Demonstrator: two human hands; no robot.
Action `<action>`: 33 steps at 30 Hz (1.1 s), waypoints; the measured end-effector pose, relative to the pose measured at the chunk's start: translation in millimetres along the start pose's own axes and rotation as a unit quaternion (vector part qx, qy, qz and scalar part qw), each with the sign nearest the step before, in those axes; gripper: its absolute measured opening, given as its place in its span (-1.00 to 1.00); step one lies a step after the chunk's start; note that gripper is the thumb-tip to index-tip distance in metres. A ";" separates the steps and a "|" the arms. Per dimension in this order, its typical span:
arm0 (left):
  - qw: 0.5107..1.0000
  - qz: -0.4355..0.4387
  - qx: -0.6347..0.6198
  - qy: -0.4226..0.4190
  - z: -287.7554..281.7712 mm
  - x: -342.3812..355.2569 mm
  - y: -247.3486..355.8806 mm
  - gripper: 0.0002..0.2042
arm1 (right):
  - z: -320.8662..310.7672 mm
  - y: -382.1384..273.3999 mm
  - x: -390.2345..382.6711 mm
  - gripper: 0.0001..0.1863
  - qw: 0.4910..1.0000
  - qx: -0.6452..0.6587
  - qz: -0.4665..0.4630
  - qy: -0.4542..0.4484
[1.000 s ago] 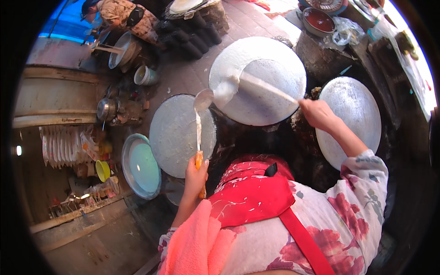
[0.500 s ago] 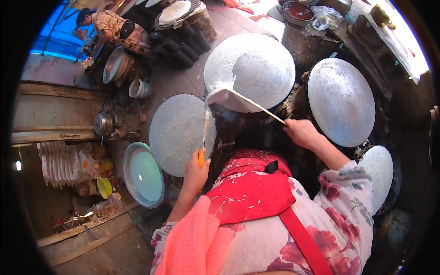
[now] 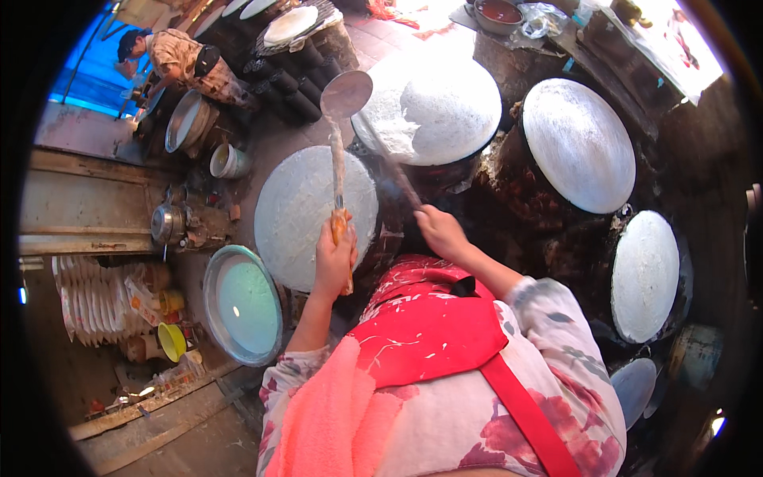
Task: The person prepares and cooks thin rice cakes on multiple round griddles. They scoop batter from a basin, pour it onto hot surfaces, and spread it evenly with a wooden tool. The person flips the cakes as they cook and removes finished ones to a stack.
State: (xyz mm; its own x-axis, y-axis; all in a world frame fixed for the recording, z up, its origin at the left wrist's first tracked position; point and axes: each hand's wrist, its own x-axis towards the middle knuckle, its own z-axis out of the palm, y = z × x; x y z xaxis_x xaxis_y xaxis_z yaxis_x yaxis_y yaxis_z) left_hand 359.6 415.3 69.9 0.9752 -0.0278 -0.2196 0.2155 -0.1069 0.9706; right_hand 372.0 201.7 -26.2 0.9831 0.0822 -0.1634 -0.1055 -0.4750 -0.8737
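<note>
My left hand [image 3: 335, 258] is closed round the orange-brown handle of a long, narrow spatula [image 3: 338, 167] coated with pale batter. It points away from me over the left round griddle [image 3: 274, 238], which a white layer covers. In my right hand [image 3: 442, 232] is the handle of a ladle [image 3: 346, 94]; its shallow round head is at the spatula's tip, and whether they touch I cannot tell. Beyond my hands lies the far round griddle [image 3: 469, 119], with a ragged-edged white layer over its left part and a bare grey surface on the right.
A bare grey griddle [image 3: 579, 147] stands at the right, a white-coated one [image 3: 645, 278] nearer. A wide basin of pale liquid [image 3: 246, 306] sits left. A bucket [image 3: 229, 161], a dark-red-filled bowl [image 3: 498, 14] and another person [image 3: 187, 60] are farther off.
The ladle has swung from the far griddle's near edge up and left to the spatula's tip. My right hand has come in leftward. The view has shifted slightly.
</note>
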 end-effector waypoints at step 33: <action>0.993 -0.090 -0.054 -0.047 -21.6 0.1 -8.9 -0.74 | -35.7 71.0 -55.1 -0.69 0.985 0.035 0.115 0.126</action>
State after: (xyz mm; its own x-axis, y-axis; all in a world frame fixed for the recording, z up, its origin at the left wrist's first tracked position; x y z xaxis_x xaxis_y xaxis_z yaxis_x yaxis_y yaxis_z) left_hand 358.9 437.7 63.3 0.9125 -0.1117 -0.3934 0.3946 -0.0119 0.9188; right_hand 315.7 132.3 -62.8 0.9368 -0.2457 -0.2493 -0.3313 -0.3930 -0.8578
